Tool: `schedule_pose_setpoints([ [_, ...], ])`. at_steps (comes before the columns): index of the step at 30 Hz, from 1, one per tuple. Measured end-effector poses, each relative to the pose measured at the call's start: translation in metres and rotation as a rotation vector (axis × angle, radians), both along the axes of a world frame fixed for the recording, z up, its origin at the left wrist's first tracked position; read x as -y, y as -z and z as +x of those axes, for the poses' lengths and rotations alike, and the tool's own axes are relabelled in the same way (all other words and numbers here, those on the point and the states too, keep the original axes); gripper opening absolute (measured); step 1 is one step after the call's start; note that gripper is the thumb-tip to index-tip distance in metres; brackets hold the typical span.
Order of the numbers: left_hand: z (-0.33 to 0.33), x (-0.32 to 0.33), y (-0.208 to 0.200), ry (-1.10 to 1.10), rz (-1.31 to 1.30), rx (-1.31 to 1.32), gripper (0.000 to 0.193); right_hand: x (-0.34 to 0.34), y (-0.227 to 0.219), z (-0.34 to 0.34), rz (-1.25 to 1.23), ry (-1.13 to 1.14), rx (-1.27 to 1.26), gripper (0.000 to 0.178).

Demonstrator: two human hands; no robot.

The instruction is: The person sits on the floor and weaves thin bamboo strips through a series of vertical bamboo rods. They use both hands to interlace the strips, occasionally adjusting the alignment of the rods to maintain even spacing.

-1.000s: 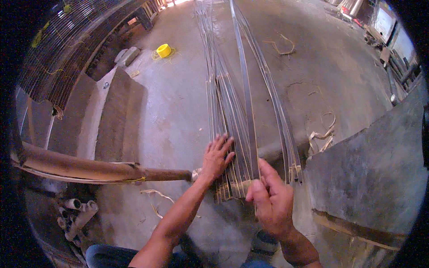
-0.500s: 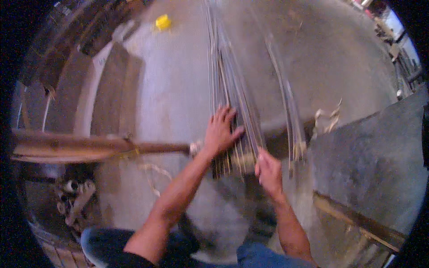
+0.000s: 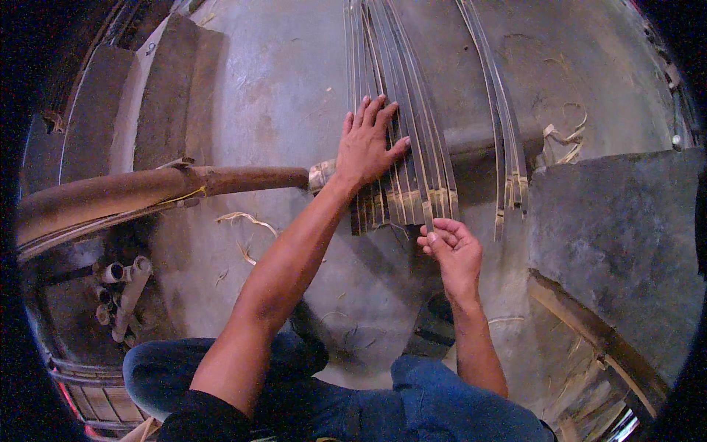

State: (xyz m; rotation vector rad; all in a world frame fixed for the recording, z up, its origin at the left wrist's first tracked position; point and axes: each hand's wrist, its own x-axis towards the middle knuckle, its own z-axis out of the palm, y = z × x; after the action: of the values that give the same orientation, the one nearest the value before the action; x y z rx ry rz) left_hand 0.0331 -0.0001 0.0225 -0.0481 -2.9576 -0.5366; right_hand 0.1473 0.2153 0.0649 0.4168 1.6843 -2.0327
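Observation:
Long thin dark strips with pale edges, seemingly split bamboo (image 3: 412,96), lie side by side, stretching away from me. Their near ends rest over a dark crosswise log (image 3: 471,144). My left hand (image 3: 366,151) presses on the strips, fingers spread, palm down. Just below the row's near edge, my right hand (image 3: 458,254) pinches the end of one strip (image 3: 427,210) between thumb and fingers. That strip sticks out nearer to me than its neighbours. A few separate strips (image 3: 495,96) lie to the right, also across the log.
A long brown pole (image 3: 250,178) juts in from the left. Short hollow tubes (image 3: 132,295) are piled below it. At right stands a grey slab (image 3: 618,214), with a wooden beam (image 3: 589,331) nearby. Pale curled shavings (image 3: 567,136) lie about the concrete floor.
The whole view has shifted, and the yellow object at the far left has left it. My right hand has drawn slightly toward me, still pinching. My left hand stays flat on the strips.

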Motion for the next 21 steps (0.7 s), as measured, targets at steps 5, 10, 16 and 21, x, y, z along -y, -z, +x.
schedule_pose_setpoints([
  [5, -0.001, 0.002, 0.002, -0.003, -0.002, 0.001, 0.068, -0.001, 0.001, -0.001, 0.002, 0.015, 0.06, 0.028],
  [10, 0.0, -0.001, 0.0, 0.007, 0.019, -0.021, 0.062, -0.003, 0.009, 0.004, 0.033, 0.112, 0.047, 0.024],
  [16, -0.005, 0.006, 0.009, 0.012, 0.023, -0.047, 0.046, 0.021, 0.023, 0.013, -0.3, 0.297, 0.317, 0.02],
  [21, -0.001, 0.007, 0.009, -0.002, 0.03, -0.069, 0.046, 0.018, 0.027, 0.002, -0.355, 0.086, 0.37, 0.014],
])
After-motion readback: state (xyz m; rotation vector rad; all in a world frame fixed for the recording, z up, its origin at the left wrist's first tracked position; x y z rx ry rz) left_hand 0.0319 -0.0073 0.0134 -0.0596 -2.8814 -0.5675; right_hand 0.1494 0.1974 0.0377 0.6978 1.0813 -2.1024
